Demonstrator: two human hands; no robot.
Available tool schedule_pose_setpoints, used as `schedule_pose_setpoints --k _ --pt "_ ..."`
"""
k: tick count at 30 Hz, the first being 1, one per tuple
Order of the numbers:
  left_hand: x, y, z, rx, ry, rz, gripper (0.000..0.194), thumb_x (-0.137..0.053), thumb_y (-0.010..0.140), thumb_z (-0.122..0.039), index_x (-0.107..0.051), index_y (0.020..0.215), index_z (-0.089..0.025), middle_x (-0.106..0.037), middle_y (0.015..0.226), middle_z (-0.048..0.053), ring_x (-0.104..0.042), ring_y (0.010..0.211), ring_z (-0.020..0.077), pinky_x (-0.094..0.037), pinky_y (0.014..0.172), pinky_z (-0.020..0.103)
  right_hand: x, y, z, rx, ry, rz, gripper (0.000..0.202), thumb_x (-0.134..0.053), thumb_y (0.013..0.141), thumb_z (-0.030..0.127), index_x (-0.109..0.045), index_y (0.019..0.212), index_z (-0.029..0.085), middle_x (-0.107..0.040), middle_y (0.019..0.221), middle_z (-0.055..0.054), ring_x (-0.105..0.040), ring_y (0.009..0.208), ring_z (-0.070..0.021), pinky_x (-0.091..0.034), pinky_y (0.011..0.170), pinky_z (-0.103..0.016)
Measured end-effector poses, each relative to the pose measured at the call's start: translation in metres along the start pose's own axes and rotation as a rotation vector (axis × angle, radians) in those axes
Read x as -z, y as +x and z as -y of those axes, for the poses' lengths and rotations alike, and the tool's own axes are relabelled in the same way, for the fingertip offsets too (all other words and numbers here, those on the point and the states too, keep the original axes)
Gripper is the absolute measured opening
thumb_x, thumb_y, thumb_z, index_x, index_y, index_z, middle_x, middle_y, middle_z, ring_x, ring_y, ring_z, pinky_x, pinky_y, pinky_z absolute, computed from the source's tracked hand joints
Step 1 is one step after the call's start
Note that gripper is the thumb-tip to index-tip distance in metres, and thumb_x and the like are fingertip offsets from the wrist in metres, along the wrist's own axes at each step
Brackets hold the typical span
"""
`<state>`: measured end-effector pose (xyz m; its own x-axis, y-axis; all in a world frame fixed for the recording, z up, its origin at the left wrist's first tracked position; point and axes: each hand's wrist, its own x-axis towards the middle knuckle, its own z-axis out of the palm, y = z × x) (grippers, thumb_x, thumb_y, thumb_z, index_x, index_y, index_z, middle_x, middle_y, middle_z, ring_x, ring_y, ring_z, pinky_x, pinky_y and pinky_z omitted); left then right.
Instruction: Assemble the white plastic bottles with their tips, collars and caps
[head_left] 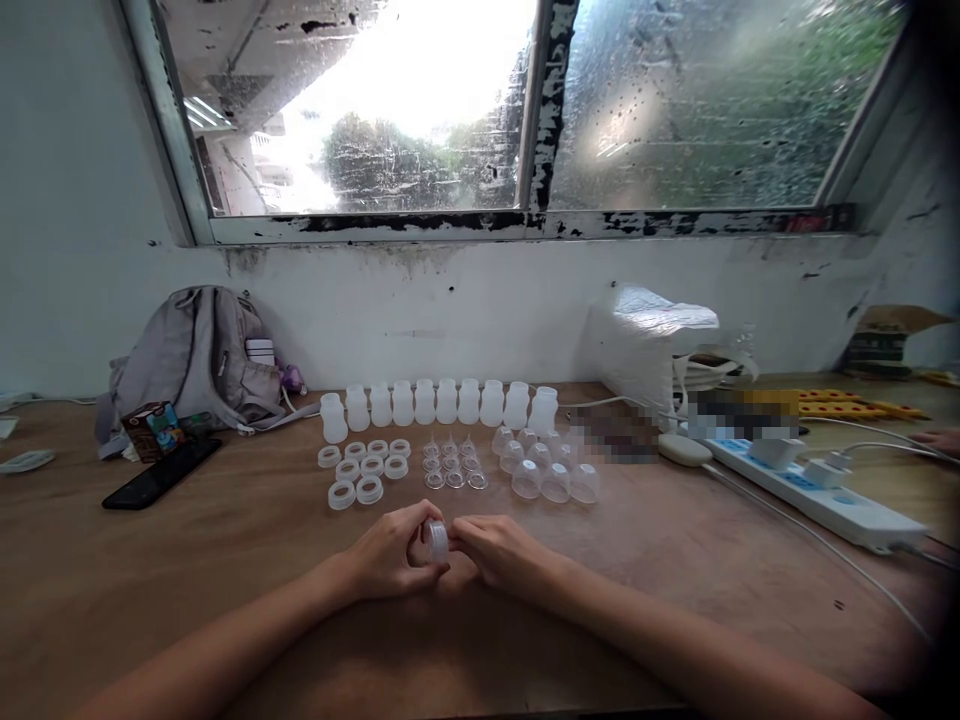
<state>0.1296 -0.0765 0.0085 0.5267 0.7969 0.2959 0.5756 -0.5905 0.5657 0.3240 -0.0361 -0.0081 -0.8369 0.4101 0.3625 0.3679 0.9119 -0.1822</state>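
My left hand (401, 552) grips a translucent white baby-bottle screw ring (437, 541) by its rim, held on edge above the table's front. Closed up against the ring's right side is my right hand (504, 552); its fingertips are partly hidden, so what they pinch cannot be made out. Beyond the hands lie several loose screw rings (342, 494) at left. Clear bottle nipples (455, 479) stand in rows in the middle, and clear dome caps (555, 484) sit at right. A row of frosted small bottles (424, 402) stands upright behind them.
On the left are a grey backpack (199, 345), a small box (152, 430) and a black phone (163, 474). A white power strip (817, 500) with plugs and cables lies right, near a white rounded device (684, 449). Another person's hand (937, 441) shows at the far right edge.
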Motion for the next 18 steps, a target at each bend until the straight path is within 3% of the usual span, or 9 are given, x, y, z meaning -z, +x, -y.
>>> schedule_pose_setpoints --k 5,18 --pt "0.005 0.001 0.004 -0.021 0.061 0.029 0.032 -0.058 0.067 -0.032 -0.047 0.094 -0.019 -0.050 0.070 -0.003 -0.044 0.062 0.0112 -0.035 0.058 0.022 0.014 0.003 0.000 0.068 -0.042 0.029 0.020 -0.037 0.079 0.007 -0.054 0.080 0.017 -0.059 0.072 -0.003 -0.051 0.061 -0.0118 -0.036 0.054 -0.021" --pt "0.013 -0.004 0.002 -0.043 0.069 -0.015 0.035 -0.053 0.072 -0.041 -0.047 0.098 -0.017 -0.051 0.068 0.001 -0.045 0.070 0.0168 -0.038 0.064 0.027 0.027 0.005 0.008 -0.023 0.127 -0.020 0.018 -0.038 0.083 0.019 -0.050 0.070 0.017 -0.055 0.063 -0.001 -0.047 0.055 -0.0086 -0.034 0.051 -0.018"
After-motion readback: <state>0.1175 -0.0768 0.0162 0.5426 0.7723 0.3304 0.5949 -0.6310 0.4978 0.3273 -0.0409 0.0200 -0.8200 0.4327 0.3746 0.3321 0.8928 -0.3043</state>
